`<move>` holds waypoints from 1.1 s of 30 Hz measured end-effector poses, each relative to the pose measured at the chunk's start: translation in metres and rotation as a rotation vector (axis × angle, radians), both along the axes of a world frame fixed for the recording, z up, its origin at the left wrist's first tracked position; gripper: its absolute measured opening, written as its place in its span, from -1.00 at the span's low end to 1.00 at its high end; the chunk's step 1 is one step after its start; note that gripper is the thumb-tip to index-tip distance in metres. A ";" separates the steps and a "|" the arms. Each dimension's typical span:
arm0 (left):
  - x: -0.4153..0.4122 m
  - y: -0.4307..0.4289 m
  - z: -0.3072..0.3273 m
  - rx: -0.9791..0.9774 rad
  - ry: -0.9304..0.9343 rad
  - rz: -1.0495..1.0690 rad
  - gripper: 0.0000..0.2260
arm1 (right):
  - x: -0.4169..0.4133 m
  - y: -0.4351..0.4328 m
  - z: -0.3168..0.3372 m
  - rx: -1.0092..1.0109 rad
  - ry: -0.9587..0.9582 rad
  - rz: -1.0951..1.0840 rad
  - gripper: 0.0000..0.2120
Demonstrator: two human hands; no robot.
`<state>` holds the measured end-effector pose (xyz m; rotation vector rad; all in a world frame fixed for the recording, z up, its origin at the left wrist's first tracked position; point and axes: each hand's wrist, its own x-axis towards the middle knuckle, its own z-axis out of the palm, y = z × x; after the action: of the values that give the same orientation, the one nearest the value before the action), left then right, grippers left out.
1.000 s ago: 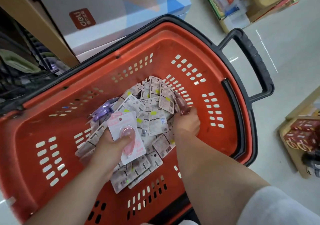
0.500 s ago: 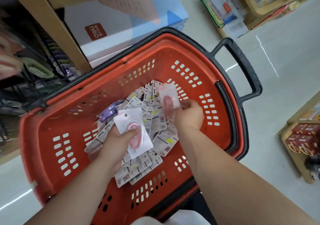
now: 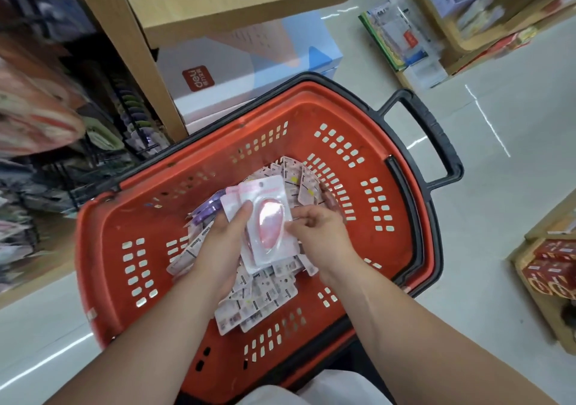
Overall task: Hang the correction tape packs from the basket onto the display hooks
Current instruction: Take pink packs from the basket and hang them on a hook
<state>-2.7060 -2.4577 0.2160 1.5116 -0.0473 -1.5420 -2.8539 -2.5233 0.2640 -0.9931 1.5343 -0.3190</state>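
A red plastic basket [image 3: 103,248] with a black rim and handle sits on the floor below me. Several correction tape packs [image 3: 255,295] lie heaped in its middle, mostly back side up. Over the heap my left hand [image 3: 223,242] holds a small stack of pink correction tape packs [image 3: 269,223], thumb across the front. My right hand [image 3: 318,233] pinches the right edge of the top pink pack. A few purple packs [image 3: 207,211] show at the heap's left edge.
Display hooks [image 3: 124,117] with hanging stationery fill the dark shelf unit at the left, beside a wooden upright [image 3: 124,46]. A blue and white Deli box [image 3: 249,70] stands behind the basket. Low wooden shelves with goods [image 3: 551,273] stand at the right across a pale tiled floor.
My right hand lifted a pink pack from the far side of the heap and brought it left onto the pack in my left hand. The view tilted up towards the shelves.
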 end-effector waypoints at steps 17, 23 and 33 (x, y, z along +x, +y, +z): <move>0.003 0.000 -0.044 -0.023 -0.071 -0.164 -0.76 | -0.021 -0.058 -0.106 -0.042 0.666 -0.496 -0.73; 0.006 0.002 -0.050 0.030 -0.063 -0.166 -0.77 | -0.032 -0.057 -0.124 0.011 0.716 -0.450 -0.72; 0.005 0.010 -0.040 0.078 -0.031 -0.099 -0.74 | -0.019 -0.056 -0.094 -0.041 0.633 -0.407 -0.76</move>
<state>-2.7010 -2.4476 0.1756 1.6161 -0.0822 -1.6150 -2.8731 -2.5795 0.1695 -0.8458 2.3241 -0.3364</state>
